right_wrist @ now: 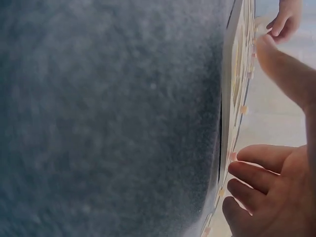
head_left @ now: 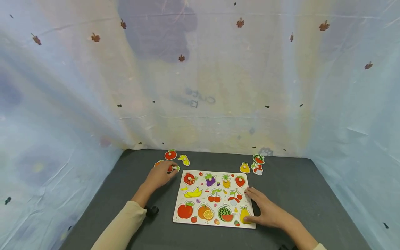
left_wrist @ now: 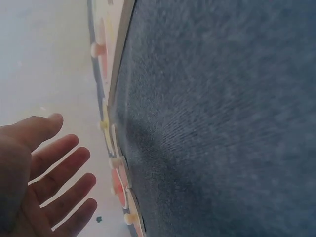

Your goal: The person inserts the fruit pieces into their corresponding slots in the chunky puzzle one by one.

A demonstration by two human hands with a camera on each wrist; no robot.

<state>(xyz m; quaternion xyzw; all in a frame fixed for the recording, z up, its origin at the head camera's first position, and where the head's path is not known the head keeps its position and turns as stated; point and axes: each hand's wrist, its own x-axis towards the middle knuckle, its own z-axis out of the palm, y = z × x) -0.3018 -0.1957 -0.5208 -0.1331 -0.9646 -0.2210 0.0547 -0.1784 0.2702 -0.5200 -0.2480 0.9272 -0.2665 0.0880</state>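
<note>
A wooden fruit puzzle board (head_left: 204,198) lies on the dark table; pegged pomegranate (head_left: 189,178), grape (head_left: 210,180), pineapple (head_left: 226,181) and strawberry (head_left: 240,181) pieces sit along its far row. My left hand (head_left: 159,174) hovers at the loose pieces beyond the board's far left corner. Its fingers are spread and hold nothing in the left wrist view. Beneath its fingertips is a red piece with a green leaf (head_left: 177,168), partly hidden. My right hand (head_left: 265,209) rests at the board's right edge, fingers extended, thumb over the pear picture (head_left: 243,214).
A red apple-like piece (head_left: 170,155), a banana piece (head_left: 183,160) and a partly covered orange piece (head_left: 158,163) lie at the far left. Pear (head_left: 244,168), watermelon (head_left: 258,159) and cherry (head_left: 257,169) pieces are at the far right. A patterned curtain (head_left: 212,86) hangs behind the table.
</note>
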